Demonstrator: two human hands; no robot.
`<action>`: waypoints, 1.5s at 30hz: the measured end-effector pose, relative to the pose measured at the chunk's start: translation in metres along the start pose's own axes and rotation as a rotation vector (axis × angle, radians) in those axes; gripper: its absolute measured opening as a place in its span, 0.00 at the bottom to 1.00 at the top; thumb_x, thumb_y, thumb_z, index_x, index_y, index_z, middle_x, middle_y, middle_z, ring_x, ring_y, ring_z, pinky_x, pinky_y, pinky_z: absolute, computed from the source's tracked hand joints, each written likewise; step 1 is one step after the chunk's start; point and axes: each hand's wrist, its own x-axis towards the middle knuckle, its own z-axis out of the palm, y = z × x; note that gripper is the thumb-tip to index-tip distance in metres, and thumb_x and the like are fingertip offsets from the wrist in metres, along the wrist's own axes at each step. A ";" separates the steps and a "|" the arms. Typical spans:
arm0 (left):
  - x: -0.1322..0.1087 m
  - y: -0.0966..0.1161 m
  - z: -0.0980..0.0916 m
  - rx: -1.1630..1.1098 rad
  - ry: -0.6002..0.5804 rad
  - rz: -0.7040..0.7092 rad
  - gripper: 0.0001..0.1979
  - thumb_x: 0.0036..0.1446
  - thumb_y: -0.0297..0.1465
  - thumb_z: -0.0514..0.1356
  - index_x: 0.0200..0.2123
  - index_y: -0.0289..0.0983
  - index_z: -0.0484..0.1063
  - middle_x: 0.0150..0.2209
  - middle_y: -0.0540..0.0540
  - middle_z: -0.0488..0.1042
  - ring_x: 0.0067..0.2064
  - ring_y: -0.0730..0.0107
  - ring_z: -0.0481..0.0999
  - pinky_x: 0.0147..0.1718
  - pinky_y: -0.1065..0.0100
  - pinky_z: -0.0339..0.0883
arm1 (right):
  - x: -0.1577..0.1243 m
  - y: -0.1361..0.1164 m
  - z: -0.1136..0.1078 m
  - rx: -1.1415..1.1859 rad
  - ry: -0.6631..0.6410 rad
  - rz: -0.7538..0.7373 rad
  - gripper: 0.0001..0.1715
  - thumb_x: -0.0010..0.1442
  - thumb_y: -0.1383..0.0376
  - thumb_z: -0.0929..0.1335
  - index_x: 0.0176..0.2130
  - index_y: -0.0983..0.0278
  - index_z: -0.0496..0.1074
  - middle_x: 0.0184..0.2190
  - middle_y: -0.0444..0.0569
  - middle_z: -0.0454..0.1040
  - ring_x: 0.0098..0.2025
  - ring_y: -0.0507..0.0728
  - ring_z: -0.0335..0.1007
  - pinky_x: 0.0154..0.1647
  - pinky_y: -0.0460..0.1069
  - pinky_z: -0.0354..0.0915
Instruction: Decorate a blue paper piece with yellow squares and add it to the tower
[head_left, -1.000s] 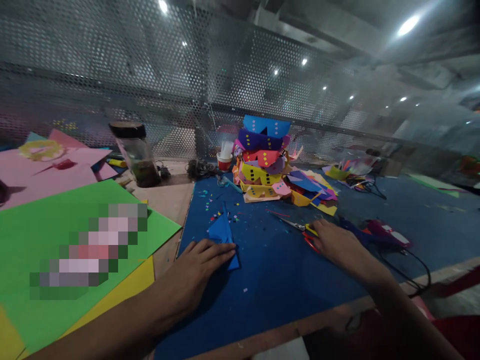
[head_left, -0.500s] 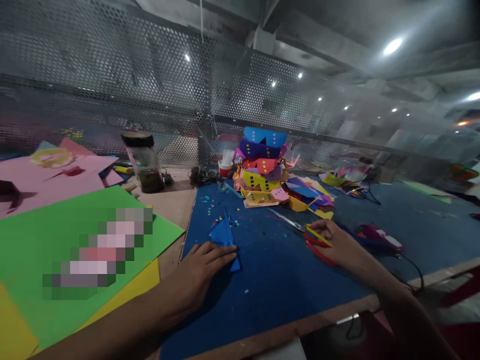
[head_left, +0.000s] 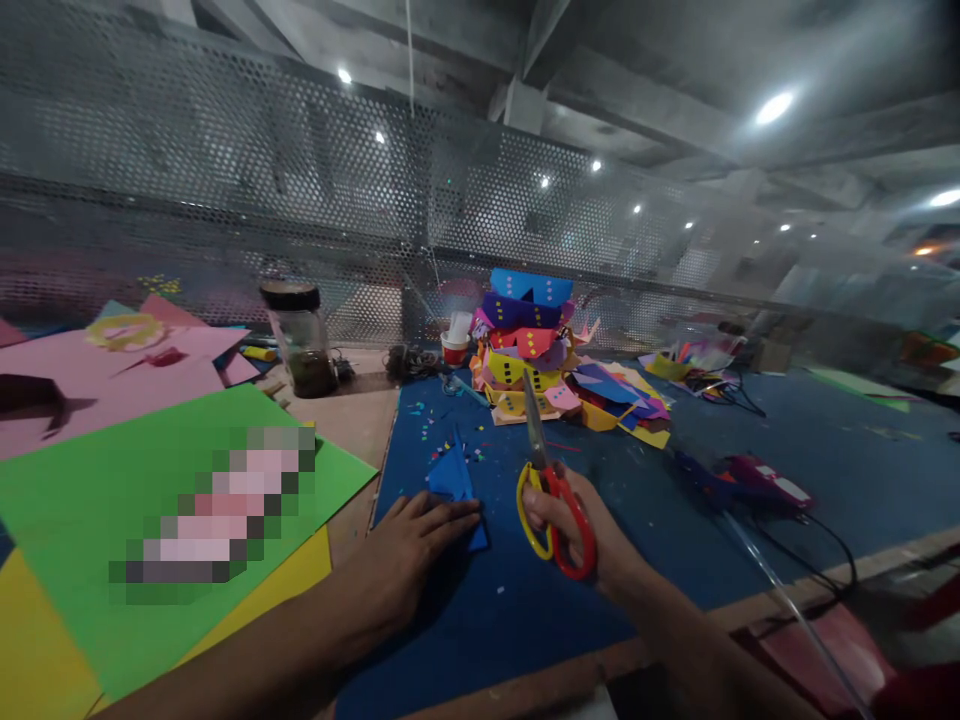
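One hand [head_left: 602, 532], the right, has raised scissors [head_left: 541, 462]; blue paper [head_left: 452, 476] stays put.

The left hand [head_left: 424, 535] lies flat, its fingers on a folded blue paper [head_left: 450, 475] on the blue-topped desk [head_left: 540, 630]. The right hand [head_left: 609, 540] grips scissors [head_left: 535, 422] by their red and yellow handles, blades together and pointing up and away, just right of the paper. Beyond are a stack of coloured cut-outs [head_left: 517, 312], paper scraps [head_left: 615, 388] and a cup [head_left: 454, 352]. At left, a black-lidded jar [head_left: 300, 345] stands behind a green sheet [head_left: 60, 520]; a perforated metal screen [head_left: 337, 180] rises at the back.
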 end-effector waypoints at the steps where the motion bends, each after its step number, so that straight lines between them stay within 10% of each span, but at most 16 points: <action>1: 0.000 0.000 -0.001 -0.007 0.007 0.008 0.29 0.55 0.22 0.52 0.60 0.44 0.63 0.60 0.46 0.68 0.47 0.57 0.70 0.43 0.56 0.64 | 0.001 -0.001 0.000 -0.074 0.041 0.019 0.17 0.52 0.57 0.73 0.33 0.63 0.63 0.24 0.40 0.63 0.23 0.49 0.57 0.23 0.44 0.58; 10: -0.001 -0.005 0.003 0.014 -0.043 -0.001 0.28 0.58 0.20 0.51 0.61 0.44 0.61 0.62 0.47 0.66 0.49 0.57 0.69 0.45 0.56 0.63 | -0.001 0.009 -0.003 -0.391 0.035 0.012 0.17 0.60 0.54 0.65 0.29 0.64 0.68 0.22 0.41 0.65 0.21 0.49 0.60 0.19 0.43 0.56; 45: 0.004 -0.004 0.001 -0.105 -0.075 -0.048 0.27 0.55 0.19 0.52 0.56 0.46 0.66 0.59 0.49 0.69 0.48 0.57 0.69 0.45 0.55 0.60 | 0.008 0.012 0.026 -0.326 -0.066 -0.079 0.23 0.66 0.51 0.60 0.28 0.64 0.67 0.23 0.42 0.67 0.20 0.46 0.61 0.20 0.42 0.59</action>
